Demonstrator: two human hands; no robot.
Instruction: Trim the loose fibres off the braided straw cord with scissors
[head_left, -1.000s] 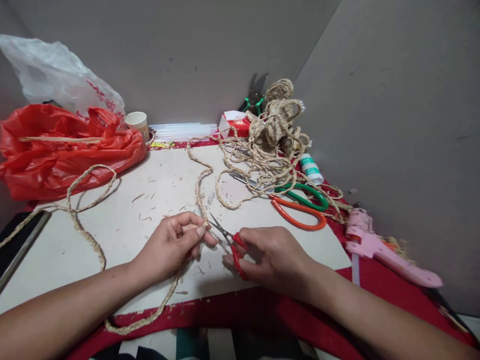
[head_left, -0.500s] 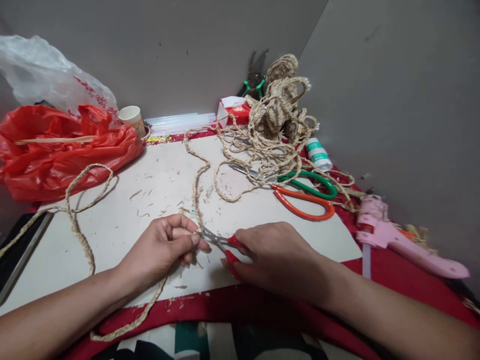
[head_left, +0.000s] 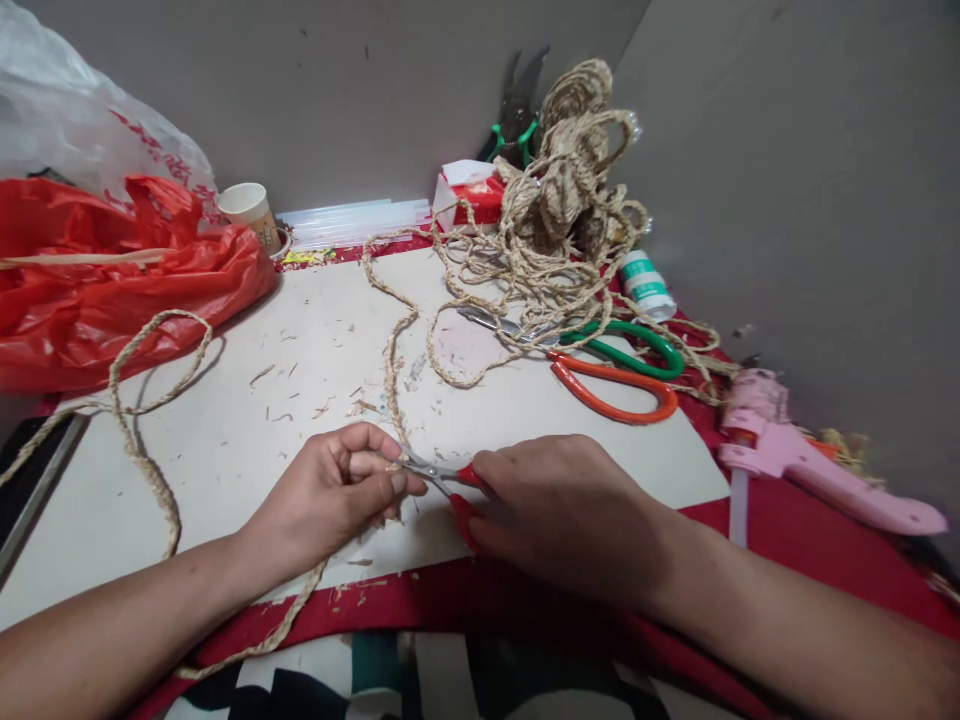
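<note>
My left hand (head_left: 346,490) pinches a braided straw rope (head_left: 392,375) between thumb and fingers above the white board (head_left: 247,470). The rope runs away from the fingertips toward the tangle at the back, and another length hangs below my wrist toward my lap. In my right hand (head_left: 551,500) is a small pair of scissors (head_left: 442,472) with red handles, my fingers wrapped around them. Their metal blades meet the rope right at my left fingertips. Whether the strand between the blades is cut through, I cannot tell.
A heap of straw rope (head_left: 570,190) stands at the back right, by green-handled pruners (head_left: 516,130). Large scissors (head_left: 615,385) with green and orange handles lie before it. A pink glue gun (head_left: 810,460) is at right, a red plastic bag (head_left: 135,300) at left, a paper cup (head_left: 249,212) behind.
The scissors' handles have drawn closer together and the blades have closed further at the rope. My view has shifted slightly; my left hand keeps its pinch.
</note>
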